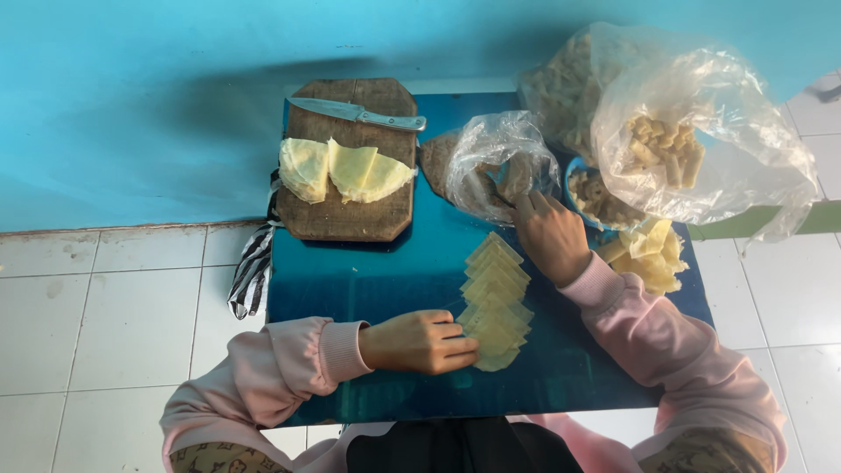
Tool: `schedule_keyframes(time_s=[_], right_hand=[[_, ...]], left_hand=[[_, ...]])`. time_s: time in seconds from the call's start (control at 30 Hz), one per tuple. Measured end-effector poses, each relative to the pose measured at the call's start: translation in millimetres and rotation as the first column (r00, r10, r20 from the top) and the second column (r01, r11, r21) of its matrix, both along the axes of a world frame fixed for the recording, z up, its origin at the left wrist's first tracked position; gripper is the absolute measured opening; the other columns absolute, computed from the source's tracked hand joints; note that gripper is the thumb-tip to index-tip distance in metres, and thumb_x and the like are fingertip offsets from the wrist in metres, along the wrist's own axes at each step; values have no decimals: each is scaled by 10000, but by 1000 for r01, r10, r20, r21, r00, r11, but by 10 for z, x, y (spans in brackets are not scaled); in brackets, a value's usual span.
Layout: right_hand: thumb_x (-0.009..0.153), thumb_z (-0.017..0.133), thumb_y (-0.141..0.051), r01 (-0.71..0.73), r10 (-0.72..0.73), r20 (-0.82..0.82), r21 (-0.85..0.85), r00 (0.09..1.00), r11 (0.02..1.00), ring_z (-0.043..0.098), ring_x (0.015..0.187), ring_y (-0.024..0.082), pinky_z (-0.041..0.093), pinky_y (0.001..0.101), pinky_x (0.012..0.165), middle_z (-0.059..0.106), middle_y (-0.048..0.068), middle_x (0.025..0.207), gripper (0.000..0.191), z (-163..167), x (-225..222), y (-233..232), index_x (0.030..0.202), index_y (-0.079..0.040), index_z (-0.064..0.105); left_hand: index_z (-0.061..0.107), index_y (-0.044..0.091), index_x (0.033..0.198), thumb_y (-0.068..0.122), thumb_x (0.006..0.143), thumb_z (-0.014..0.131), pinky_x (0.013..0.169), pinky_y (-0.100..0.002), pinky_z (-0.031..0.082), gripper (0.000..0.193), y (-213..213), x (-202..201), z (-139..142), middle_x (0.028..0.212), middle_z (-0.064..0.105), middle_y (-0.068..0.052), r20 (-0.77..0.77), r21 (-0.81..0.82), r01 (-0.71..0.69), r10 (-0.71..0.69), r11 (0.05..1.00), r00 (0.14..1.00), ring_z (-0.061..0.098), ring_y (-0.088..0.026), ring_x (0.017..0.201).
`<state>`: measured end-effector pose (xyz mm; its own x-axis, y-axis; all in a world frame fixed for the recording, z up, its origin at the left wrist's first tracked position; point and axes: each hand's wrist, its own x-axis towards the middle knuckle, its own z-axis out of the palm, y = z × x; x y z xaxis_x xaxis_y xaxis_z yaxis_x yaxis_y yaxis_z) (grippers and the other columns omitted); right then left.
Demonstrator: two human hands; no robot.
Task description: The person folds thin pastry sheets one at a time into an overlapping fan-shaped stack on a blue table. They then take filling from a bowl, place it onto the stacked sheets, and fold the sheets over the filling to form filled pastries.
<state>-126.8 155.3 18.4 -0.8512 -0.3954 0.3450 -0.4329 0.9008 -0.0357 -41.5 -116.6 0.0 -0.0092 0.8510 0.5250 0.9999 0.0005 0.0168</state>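
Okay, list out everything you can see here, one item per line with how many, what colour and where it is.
Table: one, blue top, centre.
Cutting board: one, brown wood, far left of table.
Knife: one, metal, along the board's far edge.
Folded dough sheets: a few, pale yellow, on the board.
Row of dough squares: about ten, overlapping, pale yellow, table centre.
Cut dough pile: one, yellow, right side.
Small plastic bag: one, clear, beside the board.
Large plastic bags: two, clear, filled with beige pieces, far right.
Bowl: one, blue, under the bags.
Striped cloth: one, black and white, hanging off the left edge.
Left hand: on the row's near end.
Right hand: at the small bag.
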Motion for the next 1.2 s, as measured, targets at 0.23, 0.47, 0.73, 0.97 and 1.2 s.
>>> schedule_keyframes(time_s=[0.23,0.47,0.73,0.97,1.2], right_hand=[[988,626,-146,70,-63,87,-91,994,993,692,755,339,548,437,615,667,138,916,146,101,-6,-46,1068,-27,601],[907,617,-22,-6,4,-12,-139,1000,990,688,796,372,549,459,682,653,170,893,305,46,-61,5,1212,-13,604],[939,618,2,-50,121,110,-503,987,863,733,766,308,572,378,694,735,188,870,221,-108,-244,14,1138,36,709],[973,623,-55,132,108,322,-641,941,756,742,659,138,571,272,616,751,102,749,227,-214,-330,55,1157,17,735],[974,646,-86,169,166,419,-652,893,739,698,601,134,536,278,574,738,97,729,226,-236,-367,-13,1157,-4,750]], left_hand=[[710,94,1048,151,904,703,734,-258,494,154,30,81,-86,937,668,8,-84,26,-46,48,999,995,652,-127,830],[731,76,1094,131,948,714,734,-238,486,157,38,136,-143,854,666,23,-125,27,-57,60,998,990,642,-107,777],[731,95,1059,134,921,715,759,-254,504,144,36,126,-94,1007,721,1,-50,54,-18,21,998,999,664,-121,828],[723,100,1057,130,913,721,766,-264,514,147,18,109,-78,951,702,2,-70,5,-32,32,999,997,661,-127,822],[715,111,1098,129,910,705,802,-259,505,189,36,99,-83,1045,719,4,-73,57,-13,17,998,997,653,-118,847]])
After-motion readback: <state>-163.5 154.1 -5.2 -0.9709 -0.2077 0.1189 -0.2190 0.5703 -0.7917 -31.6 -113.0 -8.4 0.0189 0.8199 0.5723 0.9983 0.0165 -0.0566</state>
